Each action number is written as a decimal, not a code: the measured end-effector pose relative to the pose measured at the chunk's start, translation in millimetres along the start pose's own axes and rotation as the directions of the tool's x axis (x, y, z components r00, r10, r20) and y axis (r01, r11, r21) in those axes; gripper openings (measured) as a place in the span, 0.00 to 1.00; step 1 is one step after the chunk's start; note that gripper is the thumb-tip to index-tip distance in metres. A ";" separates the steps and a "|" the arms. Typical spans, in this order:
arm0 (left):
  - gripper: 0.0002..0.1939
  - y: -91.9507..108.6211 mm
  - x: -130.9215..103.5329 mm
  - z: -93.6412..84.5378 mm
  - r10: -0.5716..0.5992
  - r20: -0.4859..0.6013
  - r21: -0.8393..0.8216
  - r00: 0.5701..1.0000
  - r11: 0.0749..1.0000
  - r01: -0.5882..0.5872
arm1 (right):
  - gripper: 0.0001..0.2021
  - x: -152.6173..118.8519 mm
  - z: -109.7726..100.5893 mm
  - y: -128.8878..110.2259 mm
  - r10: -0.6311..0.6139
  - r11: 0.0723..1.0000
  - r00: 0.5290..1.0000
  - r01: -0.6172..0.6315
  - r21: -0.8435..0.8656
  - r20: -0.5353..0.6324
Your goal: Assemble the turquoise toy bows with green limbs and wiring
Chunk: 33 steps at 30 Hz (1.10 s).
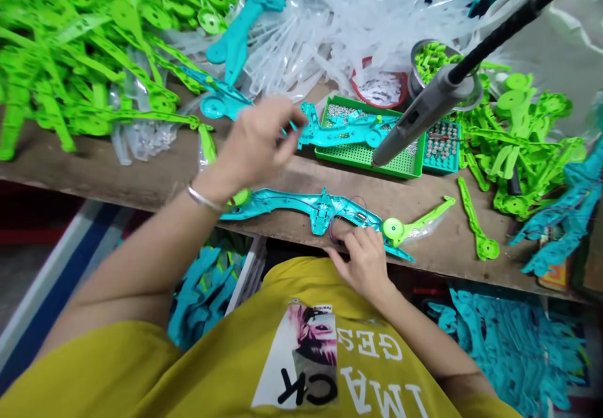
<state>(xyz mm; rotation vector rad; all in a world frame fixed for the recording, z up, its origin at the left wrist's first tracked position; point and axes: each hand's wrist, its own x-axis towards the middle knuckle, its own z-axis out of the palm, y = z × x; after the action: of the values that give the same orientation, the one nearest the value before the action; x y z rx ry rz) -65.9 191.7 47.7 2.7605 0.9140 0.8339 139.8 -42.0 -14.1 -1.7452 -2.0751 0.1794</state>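
A turquoise toy bow shell [282,200] lies hollow side up at the table's front edge, thin wires running through it. At its right end is a green limb piece [394,231]. My right hand [365,258] has its fingers bent over the shell's near edge, thumb apart below the loose wires. Farther back, my left hand [261,145], smeared by motion, is raised in front of another turquoise bow shell [336,134]. Turquoise shows between its thumb and fingers; whether they grip that shell is unclear. This second shell reaches over a green tray [400,164].
Green limb pieces [94,48] heap at the left, more [513,135] at the right. Clear plastic pieces [330,29] pile behind. A red bowl [402,91], a metal bowl [417,51] and a turquoise box [443,148] stand nearby. A grey hanging screwdriver [414,120] crosses above the tray.
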 end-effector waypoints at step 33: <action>0.06 58.0 -39.0 74.0 0.241 0.369 -0.400 0.897 0.913 -0.081 | 0.09 62.3 -23.3 47.9 0.313 0.914 0.950 -0.299 0.273 -0.008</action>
<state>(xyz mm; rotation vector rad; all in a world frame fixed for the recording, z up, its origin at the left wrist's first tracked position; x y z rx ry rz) -22.2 126.4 -17.0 2.5398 0.3948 0.3610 184.9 23.9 4.2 -1.8688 -1.6398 0.4800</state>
